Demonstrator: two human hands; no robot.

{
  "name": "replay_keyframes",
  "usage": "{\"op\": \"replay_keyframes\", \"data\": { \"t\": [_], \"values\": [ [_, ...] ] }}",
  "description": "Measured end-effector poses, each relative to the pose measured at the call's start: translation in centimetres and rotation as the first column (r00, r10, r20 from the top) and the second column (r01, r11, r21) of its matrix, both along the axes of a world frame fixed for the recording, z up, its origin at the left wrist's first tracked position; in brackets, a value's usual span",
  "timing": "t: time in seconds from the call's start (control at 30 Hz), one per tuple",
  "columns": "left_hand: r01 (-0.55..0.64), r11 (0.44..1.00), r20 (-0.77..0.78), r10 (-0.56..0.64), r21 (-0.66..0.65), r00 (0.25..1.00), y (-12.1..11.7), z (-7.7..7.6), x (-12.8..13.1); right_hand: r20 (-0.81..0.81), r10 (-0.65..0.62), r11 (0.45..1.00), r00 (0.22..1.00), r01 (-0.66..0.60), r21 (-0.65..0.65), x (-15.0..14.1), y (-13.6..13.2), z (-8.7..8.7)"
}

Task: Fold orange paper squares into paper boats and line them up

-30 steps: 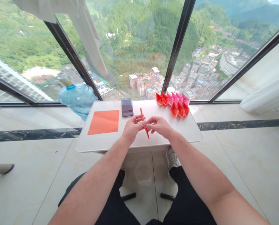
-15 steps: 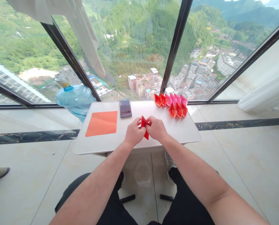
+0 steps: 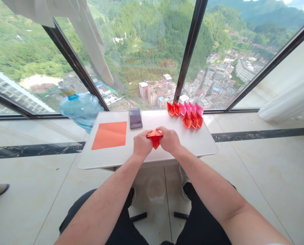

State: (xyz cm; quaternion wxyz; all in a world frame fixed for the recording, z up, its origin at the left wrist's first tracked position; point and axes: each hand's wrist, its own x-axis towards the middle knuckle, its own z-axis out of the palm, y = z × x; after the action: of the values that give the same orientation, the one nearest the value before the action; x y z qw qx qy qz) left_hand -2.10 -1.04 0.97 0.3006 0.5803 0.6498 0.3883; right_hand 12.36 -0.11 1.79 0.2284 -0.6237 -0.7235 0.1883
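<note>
A red folded paper piece [image 3: 156,140] is held over the front middle of the white table, its broad top crosswise and a point facing me. My left hand [image 3: 143,143] grips its left corner, and my right hand [image 3: 169,139] pinches the right corner. Both hands are closed, with some fingers hidden behind the paper. To the left lies a flat orange-red paper sheet [image 3: 109,135]. Several finished-looking folded paper shapes stand at the back right: red ones [image 3: 192,120] in front, with pink ones [image 3: 191,108] behind.
The white table [image 3: 108,159] stands against large windows. A phone [image 3: 136,123] lies near its back edge. A big blue water bottle [image 3: 80,108] is beyond the left back corner. My legs [image 3: 205,214] are below the front edge.
The red folded paper has turned from a narrow upright position to crosswise, showing its wide orange-red top. My hands have shifted to its two side corners.
</note>
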Motion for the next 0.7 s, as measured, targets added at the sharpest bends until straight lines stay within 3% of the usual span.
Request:
{"op": "replay_keyframes", "data": {
  "t": [0.17, 0.33, 0.57, 0.63, 0.7],
  "values": [
    [-0.007, 0.999, 0.350, 0.023, -0.047, 0.937, 0.5, 0.1, -0.4, -0.311, 0.147, 0.987, 0.939, -0.116, 0.115, 0.7, 0.5, -0.8],
    [0.047, 0.992, 0.694, 0.048, -0.117, 0.718, 0.8, 0.5, -0.3, -0.582, 0.183, 0.983, 0.792, -0.139, 0.120, 1.1, 1.0, -1.4],
    [0.225, 0.968, 0.878, -0.009, -0.113, 0.478, 0.7, 2.1, -1.1, -0.804, 0.144, 0.974, 0.577, -0.226, 0.012, 1.8, 1.5, -0.5],
    [0.270, 0.958, 0.908, -0.024, -0.099, 0.417, 0.7, 2.5, -1.3, -0.825, 0.135, 0.973, 0.548, -0.233, 0.005, 2.0, 1.6, -0.2],
    [0.275, 0.956, 0.912, -0.022, -0.100, 0.409, 0.7, 2.5, -1.4, -0.830, 0.132, 0.969, 0.542, -0.249, -0.009, 2.2, 1.5, 0.0]
  ]
}}
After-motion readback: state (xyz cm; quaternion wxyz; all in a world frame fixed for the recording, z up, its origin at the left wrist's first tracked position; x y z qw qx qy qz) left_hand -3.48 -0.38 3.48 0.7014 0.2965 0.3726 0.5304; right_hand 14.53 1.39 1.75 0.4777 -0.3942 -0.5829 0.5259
